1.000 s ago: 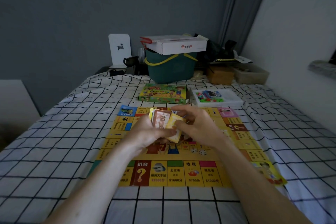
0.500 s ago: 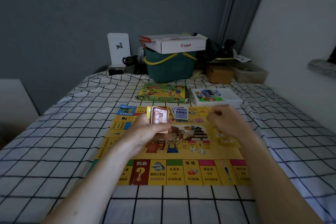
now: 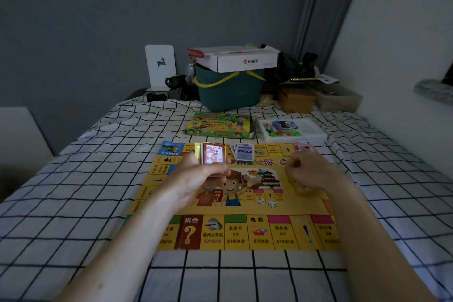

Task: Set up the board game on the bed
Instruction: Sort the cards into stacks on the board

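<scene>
The yellow game board (image 3: 245, 230) lies flat on the checked bed sheet (image 3: 73, 203). My left hand (image 3: 196, 179) grips an upright stack of red-backed cards (image 3: 212, 157) over the board's far left part. My right hand (image 3: 311, 171) is over the board's right side with its fingers curled down onto a small stack of yellow cards (image 3: 305, 189) at the board's surface. A fan of purple cards (image 3: 243, 152) lies on the board's far edge. Two white dice (image 3: 266, 202) sit near the board's middle.
Beyond the board lie the green game box (image 3: 218, 125) and a white tray (image 3: 316, 133) of coloured pieces. At the head of the bed stands a green basket (image 3: 228, 93) with a white carton (image 3: 236, 60) on top. The wall runs close on the right.
My right hand drew the yellow cards off the stack in my left hand and carried them right, down to the board. The left hand kept the red-backed stack in place.
</scene>
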